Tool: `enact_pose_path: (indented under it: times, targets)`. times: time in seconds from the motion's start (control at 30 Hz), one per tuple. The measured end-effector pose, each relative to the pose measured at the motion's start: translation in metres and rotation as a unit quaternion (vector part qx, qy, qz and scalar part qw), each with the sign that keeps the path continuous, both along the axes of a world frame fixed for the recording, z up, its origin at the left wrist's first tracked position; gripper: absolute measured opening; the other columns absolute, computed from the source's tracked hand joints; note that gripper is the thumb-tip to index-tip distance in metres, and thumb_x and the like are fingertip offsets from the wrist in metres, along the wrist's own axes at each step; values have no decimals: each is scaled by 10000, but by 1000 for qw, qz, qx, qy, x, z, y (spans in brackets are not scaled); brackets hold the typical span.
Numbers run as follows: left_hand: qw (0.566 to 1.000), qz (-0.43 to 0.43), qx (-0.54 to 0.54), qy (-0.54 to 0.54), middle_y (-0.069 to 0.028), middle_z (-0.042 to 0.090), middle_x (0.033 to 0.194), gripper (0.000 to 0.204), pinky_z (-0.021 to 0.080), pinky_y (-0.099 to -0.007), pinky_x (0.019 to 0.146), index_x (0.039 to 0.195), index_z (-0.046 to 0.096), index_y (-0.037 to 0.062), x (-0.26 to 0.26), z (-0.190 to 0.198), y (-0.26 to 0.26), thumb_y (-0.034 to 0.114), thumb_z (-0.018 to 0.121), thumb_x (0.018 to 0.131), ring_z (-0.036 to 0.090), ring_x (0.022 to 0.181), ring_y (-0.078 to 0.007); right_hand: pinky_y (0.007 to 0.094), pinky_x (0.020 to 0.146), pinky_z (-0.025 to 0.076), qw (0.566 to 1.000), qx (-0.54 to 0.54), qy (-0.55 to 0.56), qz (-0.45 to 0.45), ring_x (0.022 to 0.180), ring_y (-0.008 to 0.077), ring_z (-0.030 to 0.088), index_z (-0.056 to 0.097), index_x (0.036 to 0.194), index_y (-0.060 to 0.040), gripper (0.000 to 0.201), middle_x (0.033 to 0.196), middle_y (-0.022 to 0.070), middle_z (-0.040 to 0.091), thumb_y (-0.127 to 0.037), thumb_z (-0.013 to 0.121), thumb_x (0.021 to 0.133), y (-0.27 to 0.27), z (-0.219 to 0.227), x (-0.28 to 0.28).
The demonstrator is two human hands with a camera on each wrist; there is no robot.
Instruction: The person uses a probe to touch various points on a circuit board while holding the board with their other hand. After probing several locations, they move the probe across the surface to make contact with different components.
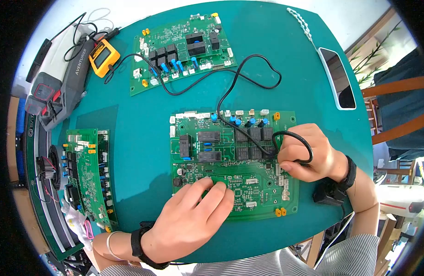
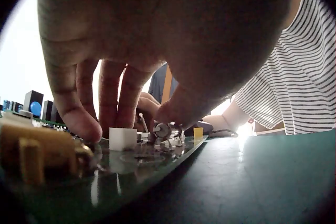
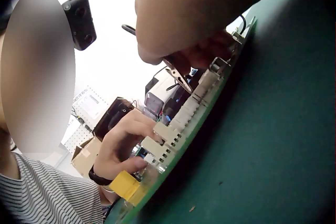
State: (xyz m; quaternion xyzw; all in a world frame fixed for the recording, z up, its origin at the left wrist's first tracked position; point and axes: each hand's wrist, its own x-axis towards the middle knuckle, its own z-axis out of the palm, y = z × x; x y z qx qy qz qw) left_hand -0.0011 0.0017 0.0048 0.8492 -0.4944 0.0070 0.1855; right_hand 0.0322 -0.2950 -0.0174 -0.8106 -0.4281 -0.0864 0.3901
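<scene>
A large green circuit board lies flat on the green mat. My left hand is over its lower left part, its fingertips touching the board; the left wrist view shows these fingers pointing down among small parts. At the board's right edge, my right hand pinches a metal clip, and a black cable loops beside the fingers. The right wrist view shows the clip with its tip at a row of white connectors. What the left fingertips touch exactly is hidden.
A second board lies at the back, and others stand at the left. The yellow meter, joined to the black cable, sits by a grey tool. A phone lies back right; a black block is near the right wrist.
</scene>
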Motion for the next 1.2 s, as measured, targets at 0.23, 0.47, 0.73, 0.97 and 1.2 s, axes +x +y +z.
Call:
enact_pose_path:
  times: [0.23, 0.47, 0.73, 0.97, 1.2]
  targets:
    - [1000, -6, 4, 5, -139, 623, 1147, 433, 564, -401, 875, 1121, 658, -21, 0, 0, 1, 43, 780, 709, 616, 1026, -336, 405, 497, 386, 1000, -1, 3, -2, 577, 273, 534, 602, 800, -63, 169, 673, 63, 519, -77, 768, 830, 0, 1, 0]
    - [1000, -3, 4, 3, -137, 628, 1143, 430, 566, -401, 872, 1119, 657, -22, 0, 0, 0, 42, 779, 711, 618, 1023, -336, 410, 504, 390, 1000, -1, 10, -8, 583, 281, 541, 604, 806, -64, 170, 674, 68, 523, -87, 768, 840, 0, 0, -1]
    - [1000, -1, 9, 14, -136, 634, 1148, 430, 568, -402, 872, 1114, 656, -20, 1, 4, -1, 40, 779, 706, 620, 1022, -340, 416, 510, 392, 999, 5, 38, -18, 584, 288, 544, 605, 809, -64, 159, 665, 72, 524, -79, 758, 851, 1, 1, -1]
    - [1000, 4, 5, 20, -130, 639, 1144, 429, 569, -411, 871, 1109, 656, -11, 0, 2, 0, 36, 779, 700, 622, 1016, -340, 418, 517, 397, 998, -6, 54, -20, 590, 291, 546, 603, 809, -61, 159, 666, 73, 528, -86, 753, 856, 2, 4, 0]
    - [1000, 5, 2, 10, -125, 640, 1140, 427, 570, -406, 869, 1106, 657, -6, 0, 1, -1, 38, 779, 699, 623, 1014, -337, 419, 523, 405, 999, -1, 49, -19, 598, 293, 549, 602, 807, -59, 160, 680, 74, 536, -90, 751, 855, 2, 4, -1]
